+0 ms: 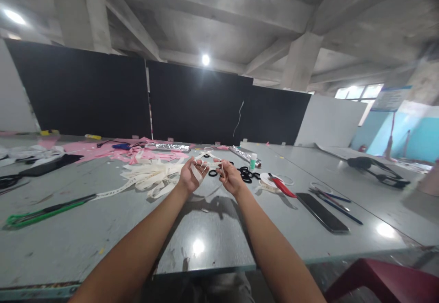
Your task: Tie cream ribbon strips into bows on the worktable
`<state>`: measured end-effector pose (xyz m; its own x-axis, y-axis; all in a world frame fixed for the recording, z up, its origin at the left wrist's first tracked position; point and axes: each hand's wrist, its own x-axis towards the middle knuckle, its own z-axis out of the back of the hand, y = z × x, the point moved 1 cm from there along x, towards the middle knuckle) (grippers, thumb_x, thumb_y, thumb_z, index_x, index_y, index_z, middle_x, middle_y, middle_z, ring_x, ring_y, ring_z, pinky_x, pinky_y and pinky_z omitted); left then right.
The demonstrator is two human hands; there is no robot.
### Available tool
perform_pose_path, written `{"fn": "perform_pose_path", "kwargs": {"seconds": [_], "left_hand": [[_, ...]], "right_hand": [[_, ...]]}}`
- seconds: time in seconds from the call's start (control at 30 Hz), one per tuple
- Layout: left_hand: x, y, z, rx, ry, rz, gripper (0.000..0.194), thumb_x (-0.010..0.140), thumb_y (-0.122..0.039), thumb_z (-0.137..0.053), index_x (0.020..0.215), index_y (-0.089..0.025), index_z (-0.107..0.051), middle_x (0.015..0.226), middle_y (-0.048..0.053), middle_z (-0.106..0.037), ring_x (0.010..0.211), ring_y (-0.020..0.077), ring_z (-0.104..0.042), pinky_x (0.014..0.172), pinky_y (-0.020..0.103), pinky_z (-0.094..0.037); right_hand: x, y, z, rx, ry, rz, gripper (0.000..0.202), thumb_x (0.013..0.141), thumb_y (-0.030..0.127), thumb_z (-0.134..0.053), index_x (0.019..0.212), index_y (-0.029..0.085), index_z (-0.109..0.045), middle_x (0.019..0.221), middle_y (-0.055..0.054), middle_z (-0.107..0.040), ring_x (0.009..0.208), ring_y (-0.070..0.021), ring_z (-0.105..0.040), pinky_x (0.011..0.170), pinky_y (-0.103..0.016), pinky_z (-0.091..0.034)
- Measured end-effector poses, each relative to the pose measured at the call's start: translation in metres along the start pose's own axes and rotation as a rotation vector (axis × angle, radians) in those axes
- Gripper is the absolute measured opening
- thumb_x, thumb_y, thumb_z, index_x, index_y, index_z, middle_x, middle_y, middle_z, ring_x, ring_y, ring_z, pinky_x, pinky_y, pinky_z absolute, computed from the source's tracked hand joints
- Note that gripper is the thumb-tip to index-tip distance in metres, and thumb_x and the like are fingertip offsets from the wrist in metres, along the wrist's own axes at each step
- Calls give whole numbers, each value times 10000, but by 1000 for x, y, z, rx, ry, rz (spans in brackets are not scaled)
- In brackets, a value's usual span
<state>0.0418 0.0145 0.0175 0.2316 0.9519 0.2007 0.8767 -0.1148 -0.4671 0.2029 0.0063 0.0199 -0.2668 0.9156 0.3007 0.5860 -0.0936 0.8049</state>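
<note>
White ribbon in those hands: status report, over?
Left hand, right hand: both holding flat white ribbon, strung between them above grey tabletop. Small black round rings close by, not visibly blocking.

In the middle, the smooth grey tabletop (219, 239) lies mostly bare to its near edge, leaving room to pass low. Left of the left bare hand (194, 175), a loose heap of cream printed ribbon (154, 175) and a long green-and-black cutter (51, 210) block a low sweep; right of the right bare hand (231, 178), small black rings (246, 173), a red-handled tool (284, 187) and a flat black phone (322, 212) do.
</note>
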Motion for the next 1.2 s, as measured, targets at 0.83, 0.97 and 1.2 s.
{"fn": "perform_pose_path", "kwargs": {"seconds": [0.83, 0.97, 1.2], "left_hand": [[8, -5, 10, -4, -114, -90, 145, 764, -266, -575, 665, -187, -503, 572, -31, -566, 602, 123, -611, 726, 314, -515], [10, -21, 17, 34, -190, -138, 129, 722, -269, -562, 649, -185, -498, 673, 4, -626, 727, 154, -649, 710, 304, -509], [13, -30, 23, 286, -253, -63, 116, 696, -249, -524, 616, -167, -509, 582, 11, -584, 530, 131, -576, 580, 271, -489]], "right_hand": [[-2, -6, -4, -295, -93, -153, 331, 727, 340, -674, 1016, 214, -574, 739, 30, -558, 377, -5, -248, 319, -134, -142], [-4, 2, 7, -507, -11, -431, 294, 752, 415, -648, 880, 153, -608, 673, 5, -548, 362, -5, -214, 308, -157, -90], [-6, 16, 10, -348, 81, -294, 325, 719, 429, -679, 696, 150, -515, 561, 67, -418, 387, -15, -203, 339, -161, -107]]}}
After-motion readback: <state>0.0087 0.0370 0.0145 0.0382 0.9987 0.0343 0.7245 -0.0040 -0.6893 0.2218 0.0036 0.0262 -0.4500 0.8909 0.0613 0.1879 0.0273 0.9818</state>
